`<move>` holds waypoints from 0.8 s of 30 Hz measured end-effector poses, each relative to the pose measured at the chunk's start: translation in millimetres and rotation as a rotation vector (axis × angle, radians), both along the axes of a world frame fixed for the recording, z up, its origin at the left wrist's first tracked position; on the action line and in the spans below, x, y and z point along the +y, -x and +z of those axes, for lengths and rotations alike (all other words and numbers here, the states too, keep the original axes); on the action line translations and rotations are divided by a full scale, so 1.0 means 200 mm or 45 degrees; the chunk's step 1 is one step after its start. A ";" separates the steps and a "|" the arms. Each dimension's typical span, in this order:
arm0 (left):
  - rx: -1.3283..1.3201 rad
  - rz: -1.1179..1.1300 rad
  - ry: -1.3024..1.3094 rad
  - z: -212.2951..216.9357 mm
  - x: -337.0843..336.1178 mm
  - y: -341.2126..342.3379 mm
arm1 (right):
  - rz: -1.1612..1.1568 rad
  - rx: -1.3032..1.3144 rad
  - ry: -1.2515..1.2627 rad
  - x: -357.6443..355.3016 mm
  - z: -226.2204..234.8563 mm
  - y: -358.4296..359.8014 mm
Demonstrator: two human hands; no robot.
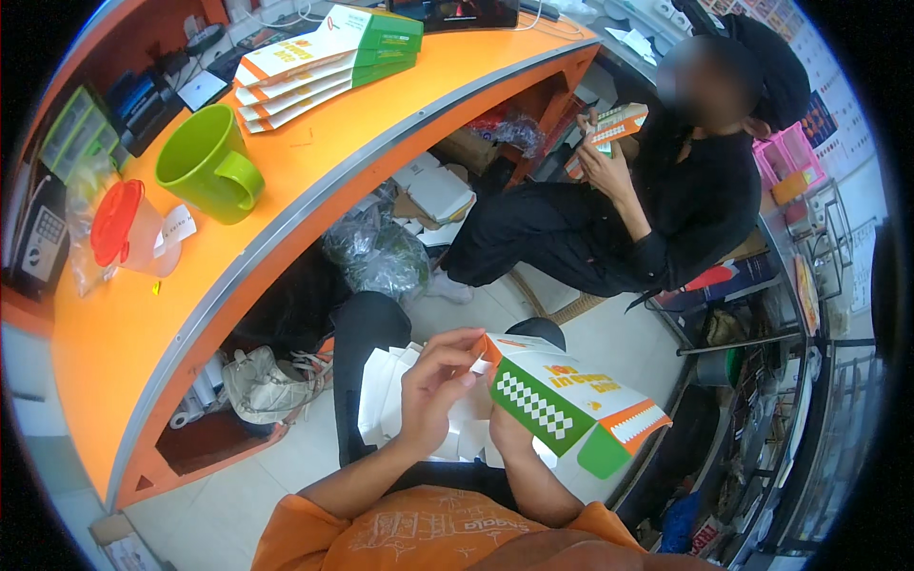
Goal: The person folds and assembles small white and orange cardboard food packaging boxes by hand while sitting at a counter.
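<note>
A partly folded cardboard food box (562, 385) in white, green and orange is held in front of my chest, tilted down to the right. My left hand (436, 385) pinches the small flap at its orange left end between thumb and fingers. From below, my right hand (512, 433) grips the box near its green side; most of those fingers are hidden behind the cardboard. At the box's right end, an orange flap and a green tab stick out. White unfolded cardboard (383, 385) lies on my lap, under my hands.
An orange curved counter (381, 124) holds stacked folded boxes (328, 67), a green mug (205, 162) and a red-lidded plastic jug (133, 228). Across from me, a seated person in black handles a similar box (614, 128). Plastic bags (386, 252) and a white bag (262, 385) lie below the counter.
</note>
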State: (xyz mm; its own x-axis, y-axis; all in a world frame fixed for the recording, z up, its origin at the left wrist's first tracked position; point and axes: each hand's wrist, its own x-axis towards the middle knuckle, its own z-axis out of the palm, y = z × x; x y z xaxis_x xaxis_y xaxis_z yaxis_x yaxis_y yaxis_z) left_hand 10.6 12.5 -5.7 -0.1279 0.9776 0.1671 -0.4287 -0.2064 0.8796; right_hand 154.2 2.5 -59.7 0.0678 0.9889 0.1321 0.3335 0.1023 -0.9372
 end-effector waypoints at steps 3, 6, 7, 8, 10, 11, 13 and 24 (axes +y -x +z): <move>-0.021 -0.007 0.002 0.01 0.00 0.00 | 0.041 0.068 0.030 0.01 0.01 -0.01; -0.154 -0.055 0.091 0.02 0.00 0.02 | 0.105 0.158 0.065 0.01 0.01 0.00; -0.088 -0.032 0.021 0.01 0.00 0.01 | 0.119 0.172 0.076 0.02 0.02 0.00; -0.020 -0.008 -0.049 0.00 0.00 0.01 | 0.133 0.190 0.086 0.02 0.03 -0.01; 0.148 0.049 -0.139 0.00 0.00 0.02 | 0.164 0.233 0.108 0.01 0.04 -0.01; 0.320 0.107 -0.229 0.00 0.00 0.02 | 0.173 0.251 0.122 0.01 0.04 -0.01; 0.274 0.129 -0.197 0.03 -0.01 0.01 | 0.203 0.288 0.142 0.01 0.04 -0.01; 0.400 0.140 -0.260 0.06 -0.03 -0.02 | 0.294 0.407 0.211 0.01 0.08 -0.02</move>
